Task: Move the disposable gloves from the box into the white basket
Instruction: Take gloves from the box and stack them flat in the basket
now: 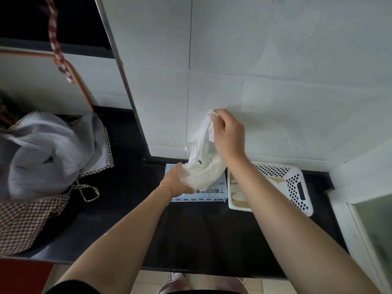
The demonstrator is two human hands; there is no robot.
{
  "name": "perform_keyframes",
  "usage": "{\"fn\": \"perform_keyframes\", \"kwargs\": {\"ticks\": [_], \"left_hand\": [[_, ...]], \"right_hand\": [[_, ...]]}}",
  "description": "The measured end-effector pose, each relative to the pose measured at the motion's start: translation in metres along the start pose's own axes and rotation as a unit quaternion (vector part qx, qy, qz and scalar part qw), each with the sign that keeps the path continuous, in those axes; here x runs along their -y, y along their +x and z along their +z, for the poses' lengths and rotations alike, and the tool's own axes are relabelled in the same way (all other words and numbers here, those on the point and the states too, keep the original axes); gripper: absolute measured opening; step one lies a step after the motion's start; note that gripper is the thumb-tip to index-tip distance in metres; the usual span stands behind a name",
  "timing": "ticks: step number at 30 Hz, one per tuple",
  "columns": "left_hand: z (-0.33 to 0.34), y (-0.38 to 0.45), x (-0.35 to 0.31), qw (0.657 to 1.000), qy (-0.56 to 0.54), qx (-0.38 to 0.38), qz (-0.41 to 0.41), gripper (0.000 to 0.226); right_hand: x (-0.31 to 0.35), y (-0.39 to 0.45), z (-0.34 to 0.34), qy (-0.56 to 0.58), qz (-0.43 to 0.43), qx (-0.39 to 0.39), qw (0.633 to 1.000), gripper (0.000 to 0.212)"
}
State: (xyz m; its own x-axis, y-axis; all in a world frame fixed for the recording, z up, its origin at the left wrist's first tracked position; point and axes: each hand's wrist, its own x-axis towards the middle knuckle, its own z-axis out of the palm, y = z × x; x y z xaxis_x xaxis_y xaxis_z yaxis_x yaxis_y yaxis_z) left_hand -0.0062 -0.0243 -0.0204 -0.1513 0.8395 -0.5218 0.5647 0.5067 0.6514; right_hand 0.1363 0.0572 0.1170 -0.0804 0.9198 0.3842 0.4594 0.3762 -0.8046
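Gloves point(201, 164) hang in a clump above the box point(203, 193), pinched at top by right hand point(227, 134) fingers, left hand point(177, 181) fingers curled on the bottom; loose ones could drop beside the basket point(297, 183).

head | looks steeply down | near countertop point(191, 230) | wide-angle

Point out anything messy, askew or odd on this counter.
The checked fabric apron lies crumpled in a heap at the black counter's left end. The translucent white disposable gloves hang as one tangled clump between both hands, not singly. Nothing looks spilled or broken.
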Motion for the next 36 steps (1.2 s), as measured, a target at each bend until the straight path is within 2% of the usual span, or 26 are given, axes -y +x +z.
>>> {"fn": "perform_keyframes", "kwargs": {"ticks": [1, 3, 6, 8, 10, 12, 14, 16, 18, 21, 26, 31, 36], "left_hand": [[-0.003, 0.000, -0.002, 1.000, -0.015, 0.011, -0.003, 0.100], [-0.012, 0.001, -0.008, 0.999, -0.040, -0.003, -0.009, 0.086], [-0.028, -0.005, -0.024, 0.986, -0.098, -0.134, 0.016, 0.059], [-0.040, -0.015, -0.045, 0.967, -0.169, -0.180, 0.070, 0.049], [-0.049, -0.025, -0.068, 0.953, -0.225, -0.145, 0.144, 0.049], [-0.057, -0.034, -0.090, 0.948, -0.237, -0.073, 0.199, 0.050], [-0.060, -0.038, -0.107, 0.943, -0.248, 0.009, 0.220, 0.035], [-0.060, -0.041, -0.118, 0.934, -0.266, 0.059, 0.232, 0.015], [-0.056, -0.041, -0.127, 0.931, -0.277, 0.071, 0.229, 0.007], [-0.043, -0.036, -0.128, 0.935, -0.269, 0.088, 0.213, 0.011], [0.000, -0.022, -0.133, 0.960, -0.166, 0.163, 0.160, 0.047], [0.037, -0.016, -0.142, 0.957, -0.203, 0.160, 0.134, 0.028], [0.064, -0.016, -0.159, 0.945, -0.277, 0.131, 0.118, 0.022]], "right_hand": [[-0.001, 0.001, -0.001, -0.012, 0.006, 0.027, 1.000, 0.016], [-0.005, 0.000, -0.003, -0.027, 0.033, 0.069, 0.997, 0.026], [-0.006, -0.007, -0.008, -0.009, 0.086, 0.100, 0.991, 0.036], [-0.003, -0.007, -0.011, 0.023, 0.116, 0.115, 0.986, 0.033], [0.003, -0.005, -0.017, 0.041, 0.134, 0.129, 0.982, 0.032], [0.010, -0.001, -0.023, 0.061, 0.148, 0.143, 0.977, 0.032], [0.015, 0.003, -0.030, 0.081, 0.155, 0.136, 0.975, 0.034], [0.017, 0.005, -0.038, 0.080, 0.152, 0.112, 0.979, 0.030], [0.012, 0.005, -0.049, 0.064, 0.151, 0.092, 0.982, 0.025], [0.002, 0.004, -0.067, 0.034, 0.152, 0.063, 0.986, 0.024], [-0.020, 0.000, -0.102, -0.024, 0.171, 0.012, 0.985, 0.025], [-0.049, -0.004, -0.137, -0.097, 0.207, -0.020, 0.973, 0.031], [-0.086, -0.008, -0.159, -0.088, 0.282, -0.006, 0.955, 0.029]]}}
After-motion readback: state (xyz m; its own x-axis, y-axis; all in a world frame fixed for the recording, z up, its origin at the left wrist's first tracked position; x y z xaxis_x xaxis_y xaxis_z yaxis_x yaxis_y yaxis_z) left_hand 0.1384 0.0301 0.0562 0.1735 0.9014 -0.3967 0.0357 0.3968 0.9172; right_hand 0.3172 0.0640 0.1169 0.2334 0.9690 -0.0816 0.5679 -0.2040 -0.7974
